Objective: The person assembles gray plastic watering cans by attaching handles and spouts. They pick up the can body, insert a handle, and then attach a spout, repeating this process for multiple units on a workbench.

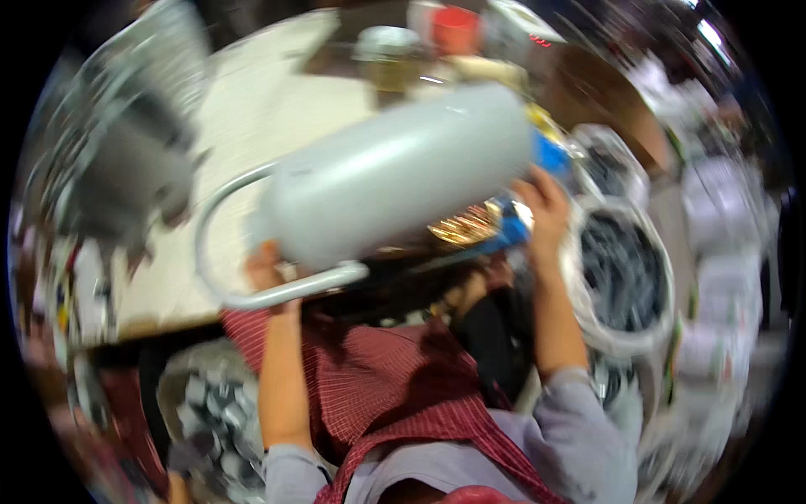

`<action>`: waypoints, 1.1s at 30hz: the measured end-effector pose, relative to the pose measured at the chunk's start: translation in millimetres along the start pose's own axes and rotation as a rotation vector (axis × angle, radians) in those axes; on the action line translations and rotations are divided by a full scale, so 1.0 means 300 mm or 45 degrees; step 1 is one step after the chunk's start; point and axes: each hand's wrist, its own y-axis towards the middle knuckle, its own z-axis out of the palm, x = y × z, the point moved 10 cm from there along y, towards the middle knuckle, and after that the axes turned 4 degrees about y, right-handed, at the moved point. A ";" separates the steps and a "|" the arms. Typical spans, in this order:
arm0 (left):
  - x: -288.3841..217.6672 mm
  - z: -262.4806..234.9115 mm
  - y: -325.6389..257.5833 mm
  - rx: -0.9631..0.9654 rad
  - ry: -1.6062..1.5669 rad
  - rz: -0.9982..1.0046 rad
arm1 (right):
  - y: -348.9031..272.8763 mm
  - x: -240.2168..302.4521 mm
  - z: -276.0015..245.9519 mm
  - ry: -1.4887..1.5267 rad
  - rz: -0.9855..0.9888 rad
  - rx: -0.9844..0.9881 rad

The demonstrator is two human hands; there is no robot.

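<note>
A large pale grey gas cylinder [395, 172] lies tilted across the middle of the view, lifted off the surface. A curved grey metal ring handle [220, 277] sticks out from its left end. My left hand [267, 270] grips that end by the ring. My right hand [541, 206] holds the right end, where a blue fitting [504, 227] and a brass-coloured part [462, 227] show. I wear a dark red checked apron [378, 378] below it. The picture is motion-blurred.
A light worktop [269, 109] stretches behind, with a jar [386, 55] and a red container [456, 29] at its far edge. White sacks of dark metal pieces [625, 269] stand to the right; another sack of grey pieces [214, 416] sits lower left. A grey machine [134, 168] is at left.
</note>
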 end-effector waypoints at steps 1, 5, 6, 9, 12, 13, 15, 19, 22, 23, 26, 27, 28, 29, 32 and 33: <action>-0.070 0.074 -0.018 0.287 -0.308 0.046 | -0.031 0.021 0.000 -0.049 -0.118 0.034; -0.138 0.078 -0.017 0.089 -0.488 -0.100 | -0.141 -0.043 -0.099 -0.246 -0.417 0.122; -0.156 0.082 -0.009 0.155 -0.345 0.019 | -0.154 -0.091 -0.191 -0.354 -0.461 0.053; -0.174 0.070 -0.005 0.127 -0.317 -0.024 | -0.126 -0.156 -0.485 -0.547 -0.361 -0.106; -0.205 0.094 -0.027 0.145 -0.353 0.020 | 0.023 -0.358 -0.755 -0.835 -0.162 -0.187; -0.204 0.109 -0.028 0.163 -0.376 0.013 | 0.061 -0.470 -0.797 -1.125 -0.117 -0.131; -0.183 0.136 -0.028 0.193 -0.422 -0.004 | 0.105 -0.688 -0.769 -1.563 0.037 0.096; -0.157 0.145 0.003 0.232 -0.355 -0.007 | 0.126 -0.823 -0.784 -1.614 -0.091 -0.053; -0.191 0.116 -0.019 0.193 -0.308 -0.013 | 0.090 -0.560 -0.750 -1.115 -0.260 -0.157; -0.184 0.126 -0.029 0.189 -0.358 -0.049 | 0.052 -0.408 -0.750 -0.645 -0.445 -0.200; -0.238 0.151 -0.075 0.262 -0.338 0.020 | -0.039 -0.126 -0.630 -0.334 -0.354 -0.018; -0.236 0.157 -0.070 0.259 -0.349 0.021 | -0.073 -0.060 -0.586 -0.280 -0.386 0.043; -0.226 0.162 -0.062 0.249 -0.360 0.025 | -0.110 0.001 -0.562 -0.338 -0.538 0.023; -0.214 0.161 -0.053 0.236 -0.370 0.030 | -0.126 0.036 -0.549 -0.327 -0.584 0.016; -0.167 0.157 -0.010 0.279 -0.342 0.066 | -0.161 0.143 -0.495 -0.300 -0.680 0.055; -0.155 0.126 0.000 0.246 -0.326 0.078 | -0.176 0.178 -0.461 -0.299 -0.712 0.093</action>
